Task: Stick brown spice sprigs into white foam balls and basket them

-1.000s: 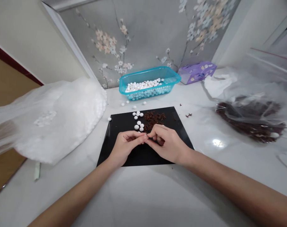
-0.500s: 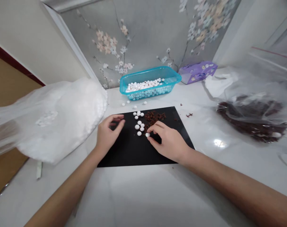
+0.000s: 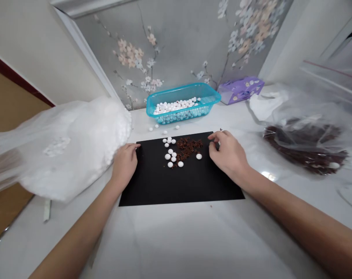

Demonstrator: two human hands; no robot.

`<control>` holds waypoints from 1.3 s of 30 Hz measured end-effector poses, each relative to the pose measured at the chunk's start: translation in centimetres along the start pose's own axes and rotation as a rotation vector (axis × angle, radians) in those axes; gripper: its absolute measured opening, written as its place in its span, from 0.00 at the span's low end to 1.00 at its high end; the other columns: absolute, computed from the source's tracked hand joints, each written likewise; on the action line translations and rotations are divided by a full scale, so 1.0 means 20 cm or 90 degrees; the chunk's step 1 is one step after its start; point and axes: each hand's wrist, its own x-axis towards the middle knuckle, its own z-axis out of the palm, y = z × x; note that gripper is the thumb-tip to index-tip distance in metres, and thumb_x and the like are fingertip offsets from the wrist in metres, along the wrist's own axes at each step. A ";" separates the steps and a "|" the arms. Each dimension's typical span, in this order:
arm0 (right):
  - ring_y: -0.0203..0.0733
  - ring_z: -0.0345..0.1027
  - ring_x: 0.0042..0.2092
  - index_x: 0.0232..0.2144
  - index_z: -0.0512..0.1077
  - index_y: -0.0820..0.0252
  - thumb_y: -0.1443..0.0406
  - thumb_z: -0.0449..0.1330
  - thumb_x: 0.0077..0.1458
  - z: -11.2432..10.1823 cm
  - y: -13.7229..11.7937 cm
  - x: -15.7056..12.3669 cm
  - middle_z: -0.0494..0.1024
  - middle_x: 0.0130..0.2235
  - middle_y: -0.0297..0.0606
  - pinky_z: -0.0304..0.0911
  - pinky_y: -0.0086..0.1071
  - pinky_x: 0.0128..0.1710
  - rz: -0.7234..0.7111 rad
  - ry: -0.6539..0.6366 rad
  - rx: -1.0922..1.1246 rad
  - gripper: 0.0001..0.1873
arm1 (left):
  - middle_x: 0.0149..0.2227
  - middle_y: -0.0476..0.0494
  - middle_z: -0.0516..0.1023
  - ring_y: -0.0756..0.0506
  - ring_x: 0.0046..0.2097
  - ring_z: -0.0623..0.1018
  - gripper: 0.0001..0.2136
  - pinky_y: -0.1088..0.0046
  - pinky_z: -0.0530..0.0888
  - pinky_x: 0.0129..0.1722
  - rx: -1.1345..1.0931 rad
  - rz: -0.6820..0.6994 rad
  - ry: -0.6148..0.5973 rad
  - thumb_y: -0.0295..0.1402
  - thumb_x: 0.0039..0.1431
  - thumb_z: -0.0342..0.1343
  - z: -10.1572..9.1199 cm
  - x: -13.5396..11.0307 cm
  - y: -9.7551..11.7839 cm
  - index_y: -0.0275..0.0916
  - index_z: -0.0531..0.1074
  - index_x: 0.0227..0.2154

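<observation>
A black rectangular sheet (image 3: 181,184) lies flat before me, bearing several white balls (image 3: 174,155) and a small heap of reddish-brown dried bits (image 3: 190,146). My left hand (image 3: 126,162) rests at the sheet's left edge, its fingers stretched toward the far left corner; whether they grip the edge I cannot tell. At the opposite side, my right hand (image 3: 226,153) is over the right edge, fingers bent, with a gap between thumb and forefinger and nothing visible in it. One white ball (image 3: 199,156) sits alone, just left of that hand.
Behind the sheet stands a turquoise basket (image 3: 183,91) of white balls, with several loose balls in front. A purple packet (image 3: 242,90) is beside it. Large plastic bags flank the sheet: white balls (image 3: 77,143) at left, dark brown pieces (image 3: 303,151) at right.
My right hand has let go of a white ball and moved right to the sheet's edge. My left hand has shifted left and slightly down, to the left edge. One ball now lies farther right.
</observation>
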 end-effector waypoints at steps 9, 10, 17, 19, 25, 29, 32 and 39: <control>0.45 0.68 0.34 0.31 0.72 0.63 0.73 0.53 0.40 -0.05 0.07 0.07 0.75 0.32 0.44 0.60 0.34 0.33 0.018 -0.106 -0.045 0.13 | 0.42 0.42 0.76 0.46 0.38 0.75 0.14 0.72 0.70 0.39 -0.294 -0.096 0.107 0.40 0.56 0.50 -0.02 -0.04 0.16 0.39 0.71 0.41; 0.45 0.69 0.34 0.31 0.73 0.63 0.73 0.54 0.41 -0.05 0.08 0.07 0.75 0.32 0.43 0.60 0.33 0.33 0.009 -0.113 -0.039 0.12 | 0.40 0.42 0.76 0.47 0.38 0.75 0.13 0.73 0.70 0.38 -0.360 -0.112 0.097 0.40 0.55 0.51 -0.02 -0.05 0.18 0.38 0.70 0.39; 0.42 0.68 0.33 0.28 0.73 0.62 0.71 0.54 0.47 -0.01 0.08 0.07 0.75 0.31 0.40 0.60 0.31 0.34 -0.067 -0.101 -0.032 0.08 | 0.36 0.45 0.75 0.48 0.37 0.75 0.12 0.73 0.71 0.39 -0.585 -0.156 0.006 0.39 0.51 0.57 0.01 -0.09 0.26 0.37 0.70 0.34; 0.41 0.68 0.33 0.30 0.73 0.62 0.70 0.55 0.47 -0.01 0.09 0.07 0.75 0.32 0.40 0.60 0.31 0.34 -0.079 -0.100 -0.029 0.08 | 0.35 0.45 0.75 0.48 0.36 0.75 0.12 0.74 0.72 0.38 -0.612 -0.168 -0.001 0.39 0.50 0.58 0.00 -0.09 0.28 0.37 0.70 0.34; 0.37 0.65 0.29 0.28 0.74 0.62 0.70 0.55 0.49 0.00 0.08 0.07 0.73 0.30 0.38 0.59 0.30 0.33 -0.092 -0.117 0.006 0.07 | 0.33 0.47 0.74 0.50 0.35 0.75 0.12 0.76 0.72 0.35 -0.703 -0.244 -0.033 0.38 0.48 0.60 -0.01 -0.12 0.34 0.37 0.71 0.33; 0.36 0.64 0.29 0.33 0.74 0.63 0.70 0.56 0.49 0.00 0.07 0.06 0.73 0.32 0.38 0.59 0.30 0.33 -0.097 -0.105 0.010 0.09 | 0.34 0.49 0.74 0.51 0.34 0.75 0.12 0.77 0.72 0.35 -0.732 -0.242 -0.083 0.38 0.49 0.60 -0.02 -0.14 0.36 0.37 0.71 0.34; 0.35 0.62 0.27 0.35 0.74 0.61 0.69 0.56 0.49 0.00 0.06 0.05 0.73 0.33 0.38 0.59 0.31 0.31 -0.105 -0.105 0.021 0.11 | 0.34 0.49 0.74 0.51 0.34 0.75 0.11 0.78 0.72 0.35 -0.733 -0.210 -0.101 0.38 0.50 0.59 -0.01 -0.14 0.37 0.37 0.71 0.33; 0.37 0.64 0.28 0.28 0.72 0.61 0.67 0.55 0.51 0.01 0.06 0.05 0.74 0.30 0.36 0.58 0.31 0.31 -0.109 -0.078 0.071 0.06 | 0.34 0.49 0.75 0.52 0.34 0.75 0.10 0.79 0.72 0.35 -0.733 -0.195 -0.112 0.37 0.51 0.59 -0.01 -0.14 0.35 0.38 0.71 0.33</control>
